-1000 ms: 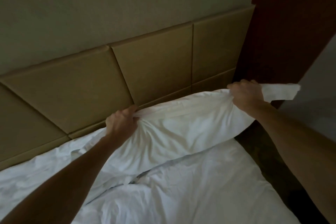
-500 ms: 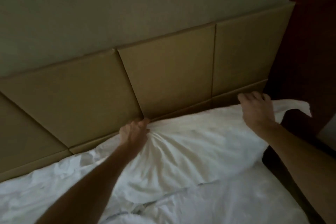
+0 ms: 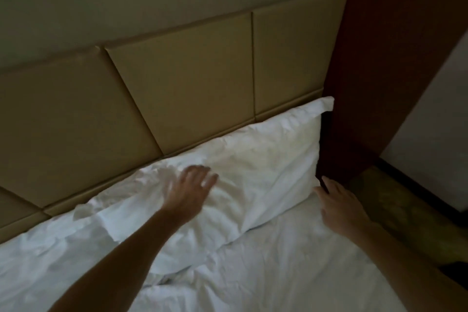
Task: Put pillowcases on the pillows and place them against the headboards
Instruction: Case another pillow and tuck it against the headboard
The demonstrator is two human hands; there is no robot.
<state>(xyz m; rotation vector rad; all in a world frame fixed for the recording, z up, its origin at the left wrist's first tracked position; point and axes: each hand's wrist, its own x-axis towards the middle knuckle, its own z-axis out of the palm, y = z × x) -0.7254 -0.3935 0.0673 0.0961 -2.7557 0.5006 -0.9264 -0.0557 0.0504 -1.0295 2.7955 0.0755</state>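
Both left hand (image 3: 188, 191) and right hand (image 3: 339, 204) let go, fingers apart, so the soft white pillow (image 3: 266, 159) now rests against the tan padded headboard (image 3: 192, 78).

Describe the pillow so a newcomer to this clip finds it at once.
Start at the tan padded headboard on the wall. Along its foot, beside the dark wooden panel on the right, lies the white pillow, its long edge against the headboard. Unlike the flat, crumpled bedding around it, it is plump, with a loose flap at its top right corner.
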